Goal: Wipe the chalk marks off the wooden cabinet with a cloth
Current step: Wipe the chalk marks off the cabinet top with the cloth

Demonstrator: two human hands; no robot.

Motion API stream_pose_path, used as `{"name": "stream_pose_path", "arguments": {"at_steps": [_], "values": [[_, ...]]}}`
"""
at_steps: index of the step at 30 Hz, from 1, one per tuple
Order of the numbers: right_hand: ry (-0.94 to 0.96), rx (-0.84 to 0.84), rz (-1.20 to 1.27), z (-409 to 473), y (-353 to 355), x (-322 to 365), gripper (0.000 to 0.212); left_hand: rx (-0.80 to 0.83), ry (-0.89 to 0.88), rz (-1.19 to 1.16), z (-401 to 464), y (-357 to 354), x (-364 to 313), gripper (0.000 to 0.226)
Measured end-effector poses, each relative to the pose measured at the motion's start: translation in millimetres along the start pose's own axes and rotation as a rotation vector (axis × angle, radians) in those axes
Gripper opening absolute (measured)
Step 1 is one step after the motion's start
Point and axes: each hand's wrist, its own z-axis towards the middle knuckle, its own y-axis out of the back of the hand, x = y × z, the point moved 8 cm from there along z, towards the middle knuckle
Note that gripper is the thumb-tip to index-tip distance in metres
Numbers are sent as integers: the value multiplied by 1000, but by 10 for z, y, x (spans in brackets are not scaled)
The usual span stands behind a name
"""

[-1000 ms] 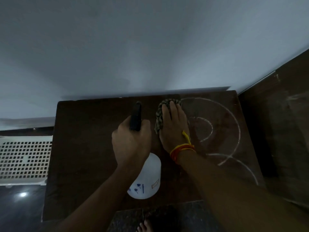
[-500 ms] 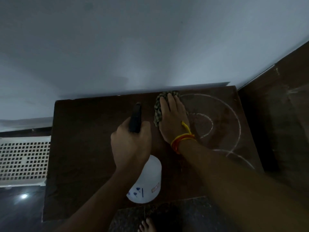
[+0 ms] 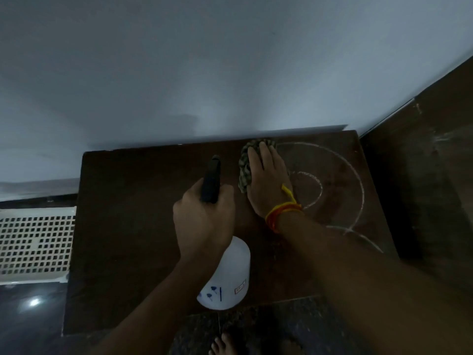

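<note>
A dark wooden cabinet [image 3: 133, 226] stands against the wall, its top facing me. White chalk marks [image 3: 358, 190], curved rings, cover its right half. My right hand [image 3: 268, 183] lies flat with straight fingers on a checked cloth [image 3: 245, 172], pressing it onto the top near the back edge, at the left end of the outer ring. My left hand [image 3: 204, 221] grips the black trigger head of a white spray bottle [image 3: 227, 278], held over the middle of the top.
A pale wall [image 3: 230, 73] rises right behind the cabinet. A taller dark wooden panel [image 3: 430, 175] adjoins on the right. A white perforated basket [image 3: 33, 247] sits low at the left. My bare toes [image 3: 220, 345] show on the dark stone floor.
My right hand slid the cloth away from me toward the cabinet's back edge. My left hand with the bottle stayed about where it was.
</note>
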Motion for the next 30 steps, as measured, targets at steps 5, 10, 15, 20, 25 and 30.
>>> {"name": "stream_pose_path", "arguments": {"at_steps": [5,10,15,20,25,30], "values": [[-18,-47,21,146,38,-85,58,-17,-32,18,-82,-67,48,17],[14,63,14,-254,85,-175,68,-25,-2,18,-187,-113,1,20],[1,14,-9,96,144,-340,61,-22,-26,13,-168,-192,-84,17],[-16,10,36,-86,104,-358,60,-64,-36,25,-164,-242,-62,16],[62,81,-7,-225,127,-409,66,-95,-51,27,-199,-248,-107,19],[16,30,-17,139,184,-512,61,-111,-79,44,-264,-293,-16,20]]}}
